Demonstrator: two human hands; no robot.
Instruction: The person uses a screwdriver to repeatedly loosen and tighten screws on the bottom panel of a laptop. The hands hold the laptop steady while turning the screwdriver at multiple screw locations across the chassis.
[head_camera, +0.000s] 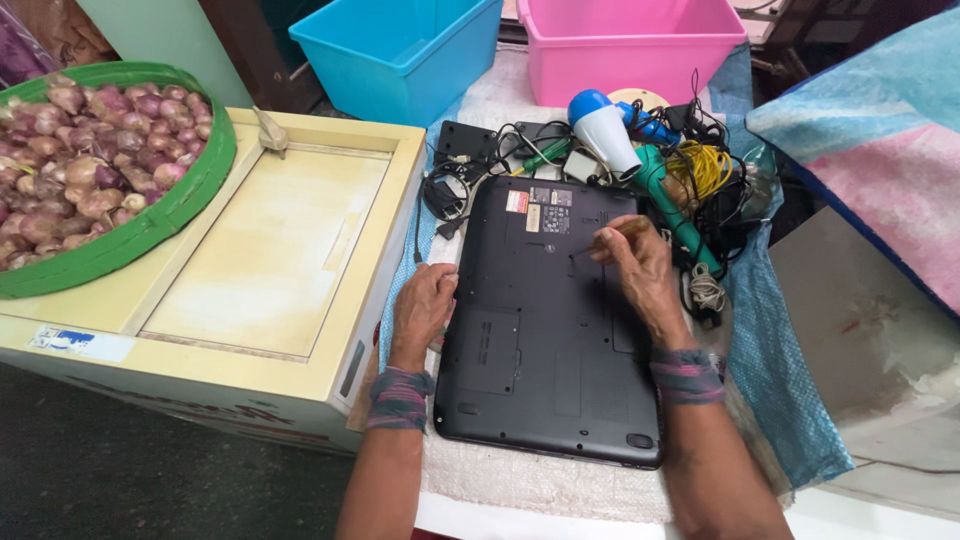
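Fingers of right hand (640, 262) pinching what looks like a screwdriver (610, 236), left hand (422, 305) loosely curled on laptop (550, 330)

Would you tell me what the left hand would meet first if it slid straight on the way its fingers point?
Probably the tangle of black cables just beyond the left hand, which rests at the left edge of the upturned black laptop. The flat black adapter lies further on; depth is hard to judge.

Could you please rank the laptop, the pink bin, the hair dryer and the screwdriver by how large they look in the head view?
1. Laptop, largest.
2. Pink bin, though cut off by the frame and farther away, so unsure.
3. Hair dryer.
4. Screwdriver, mostly hidden in the right hand.
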